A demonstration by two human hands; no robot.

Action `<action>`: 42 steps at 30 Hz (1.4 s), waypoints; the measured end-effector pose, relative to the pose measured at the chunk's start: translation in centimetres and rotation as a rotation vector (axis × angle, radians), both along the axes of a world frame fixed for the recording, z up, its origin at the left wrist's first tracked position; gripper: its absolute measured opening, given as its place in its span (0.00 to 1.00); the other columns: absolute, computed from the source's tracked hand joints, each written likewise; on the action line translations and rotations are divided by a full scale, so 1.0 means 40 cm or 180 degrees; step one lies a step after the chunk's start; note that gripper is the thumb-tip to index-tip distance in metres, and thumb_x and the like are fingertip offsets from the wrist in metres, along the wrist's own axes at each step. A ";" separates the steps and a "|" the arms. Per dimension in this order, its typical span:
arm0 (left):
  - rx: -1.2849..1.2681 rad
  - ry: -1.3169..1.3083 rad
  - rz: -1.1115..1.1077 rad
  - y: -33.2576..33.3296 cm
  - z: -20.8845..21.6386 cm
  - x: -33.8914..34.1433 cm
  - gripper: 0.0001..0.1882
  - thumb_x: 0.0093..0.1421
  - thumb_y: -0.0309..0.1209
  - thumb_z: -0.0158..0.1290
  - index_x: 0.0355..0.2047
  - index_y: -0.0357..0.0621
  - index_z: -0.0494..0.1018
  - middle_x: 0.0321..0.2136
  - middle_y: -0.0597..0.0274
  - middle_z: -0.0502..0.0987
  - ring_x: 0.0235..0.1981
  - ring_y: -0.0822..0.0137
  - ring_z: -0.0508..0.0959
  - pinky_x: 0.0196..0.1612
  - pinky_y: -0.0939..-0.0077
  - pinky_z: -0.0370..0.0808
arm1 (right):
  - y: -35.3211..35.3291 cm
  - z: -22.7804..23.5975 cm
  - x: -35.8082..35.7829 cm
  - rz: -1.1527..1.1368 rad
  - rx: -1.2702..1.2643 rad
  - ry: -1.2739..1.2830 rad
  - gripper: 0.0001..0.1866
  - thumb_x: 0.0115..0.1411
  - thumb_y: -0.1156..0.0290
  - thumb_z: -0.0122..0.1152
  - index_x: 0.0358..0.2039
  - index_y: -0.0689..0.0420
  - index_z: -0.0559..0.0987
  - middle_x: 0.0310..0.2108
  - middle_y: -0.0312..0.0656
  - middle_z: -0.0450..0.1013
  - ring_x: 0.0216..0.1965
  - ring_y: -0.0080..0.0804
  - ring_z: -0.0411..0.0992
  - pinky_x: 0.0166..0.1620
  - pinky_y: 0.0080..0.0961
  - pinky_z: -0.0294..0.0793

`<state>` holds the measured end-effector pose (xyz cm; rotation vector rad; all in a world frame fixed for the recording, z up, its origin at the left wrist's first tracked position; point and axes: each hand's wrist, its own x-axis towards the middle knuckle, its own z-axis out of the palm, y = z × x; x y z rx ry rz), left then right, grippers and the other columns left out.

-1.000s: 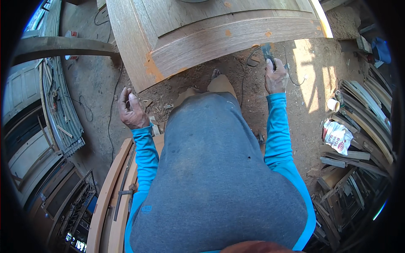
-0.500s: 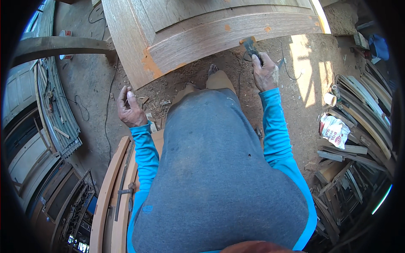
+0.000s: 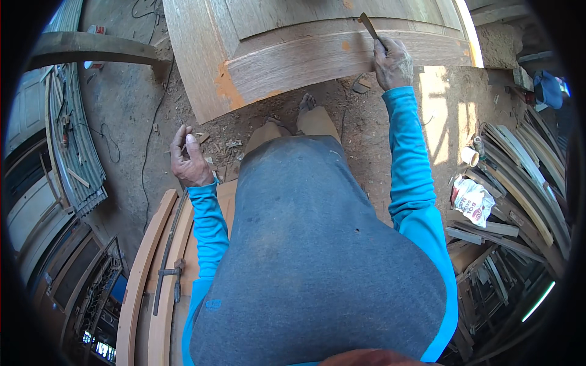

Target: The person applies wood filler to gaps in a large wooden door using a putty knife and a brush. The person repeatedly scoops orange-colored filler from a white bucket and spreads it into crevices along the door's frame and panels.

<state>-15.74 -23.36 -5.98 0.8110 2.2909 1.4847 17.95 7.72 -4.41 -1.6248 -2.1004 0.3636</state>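
While the left hand [image 3: 190,160] hangs loosely curled and empty above the dirt floor [image 3: 128,104], the right hand's [image 3: 392,62] fingers clasp a narrow flat-bladed metal scraper [image 3: 370,27] against the large arched wooden door panel [image 3: 305,52].

The right hand [image 3: 392,61] has risen from above the dirt floor [image 3: 366,128] onto the wooden door [image 3: 317,58], the blade [image 3: 370,27] now touching its panel edge. The left hand [image 3: 189,160] has barely shifted.

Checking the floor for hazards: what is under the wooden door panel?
Under the wooden door panel, dirt floor with wood scraps shows at its near edge; anything farther beneath is covered.
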 end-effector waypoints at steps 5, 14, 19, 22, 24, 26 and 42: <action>0.0006 -0.0062 0.0130 -0.026 -0.009 -0.008 0.17 0.71 0.29 0.53 0.57 0.34 0.75 0.49 0.53 0.82 0.51 0.65 0.80 0.57 0.71 0.75 | 0.024 -0.006 -0.015 0.0116 0.0009 -0.0294 0.15 0.68 0.60 0.57 0.46 0.55 0.84 0.42 0.54 0.78 0.45 0.55 0.77 0.51 0.46 0.76; 0.0038 0.0012 0.0229 -0.038 -0.020 -0.010 0.16 0.71 0.27 0.52 0.56 0.35 0.75 0.49 0.53 0.81 0.50 0.65 0.81 0.55 0.71 0.76 | -0.003 -0.017 -0.032 0.0370 0.0217 -0.0544 0.16 0.66 0.64 0.63 0.54 0.47 0.82 0.45 0.48 0.77 0.47 0.50 0.76 0.51 0.43 0.76; 0.0104 0.0068 0.0299 -0.040 -0.034 -0.014 0.15 0.71 0.26 0.52 0.55 0.36 0.77 0.47 0.56 0.82 0.48 0.67 0.81 0.53 0.72 0.77 | -0.005 -0.033 -0.029 0.0469 0.0191 -0.0571 0.18 0.65 0.64 0.64 0.55 0.49 0.82 0.41 0.50 0.75 0.43 0.51 0.75 0.48 0.45 0.76; 0.0089 0.0097 0.0325 -0.041 -0.034 -0.009 0.15 0.70 0.26 0.52 0.55 0.36 0.77 0.46 0.56 0.82 0.48 0.67 0.81 0.53 0.73 0.77 | -0.006 -0.018 -0.040 0.0501 0.0119 -0.0620 0.18 0.66 0.65 0.63 0.55 0.51 0.81 0.40 0.52 0.75 0.43 0.51 0.76 0.48 0.44 0.76; 0.0069 0.0110 0.0329 -0.046 -0.039 -0.008 0.15 0.70 0.26 0.52 0.56 0.35 0.76 0.46 0.55 0.82 0.48 0.67 0.81 0.52 0.73 0.78 | -0.010 -0.006 -0.044 0.0514 0.0083 -0.0659 0.18 0.66 0.65 0.63 0.55 0.52 0.81 0.39 0.53 0.74 0.43 0.52 0.76 0.47 0.44 0.76; 0.0093 0.0074 0.0344 -0.043 -0.039 -0.009 0.16 0.70 0.26 0.52 0.56 0.34 0.76 0.47 0.55 0.82 0.49 0.66 0.81 0.53 0.72 0.77 | -0.010 0.000 -0.045 0.0517 0.0072 -0.0651 0.18 0.66 0.65 0.63 0.55 0.54 0.81 0.38 0.53 0.74 0.42 0.52 0.76 0.47 0.44 0.76; 0.0153 -0.0430 0.0427 -0.019 -0.053 0.007 0.17 0.71 0.30 0.53 0.56 0.33 0.76 0.49 0.54 0.82 0.50 0.66 0.80 0.56 0.72 0.76 | 0.016 0.091 -0.032 0.1149 -0.0594 -0.0896 0.17 0.64 0.68 0.61 0.52 0.58 0.81 0.39 0.55 0.74 0.44 0.55 0.75 0.49 0.46 0.75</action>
